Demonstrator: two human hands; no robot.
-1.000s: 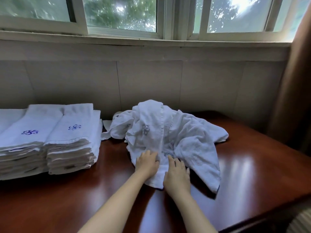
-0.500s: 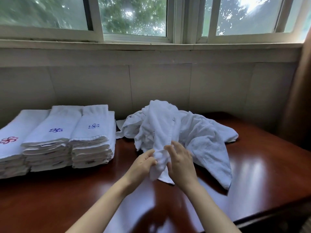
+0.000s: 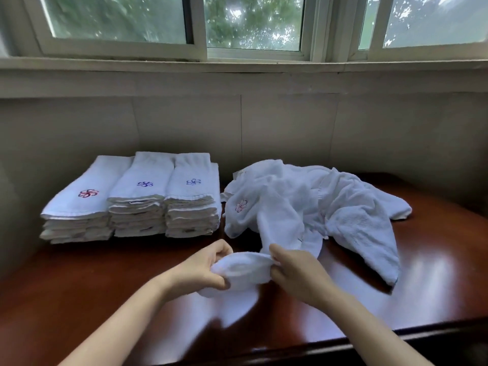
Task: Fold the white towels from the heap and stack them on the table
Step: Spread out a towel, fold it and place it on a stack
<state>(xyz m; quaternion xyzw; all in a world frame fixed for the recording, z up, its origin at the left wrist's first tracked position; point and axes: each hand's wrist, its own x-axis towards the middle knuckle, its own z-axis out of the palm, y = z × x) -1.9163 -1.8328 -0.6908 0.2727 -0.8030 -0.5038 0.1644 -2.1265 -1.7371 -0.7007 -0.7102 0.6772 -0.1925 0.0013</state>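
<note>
Both hands pinch one white towel point(image 3: 241, 270) just above the dark wooden tabletop point(image 3: 79, 291): the left hand point(image 3: 200, 268) grips its left end, the right hand point(image 3: 295, 273) its right end. The towel's far part runs back up into the rumpled heap point(image 3: 317, 204) behind; its lower edge is blurred, so it may be touching the wood. To the left stand three stacks of folded towels point(image 3: 142, 196), side by side against the wall.
</note>
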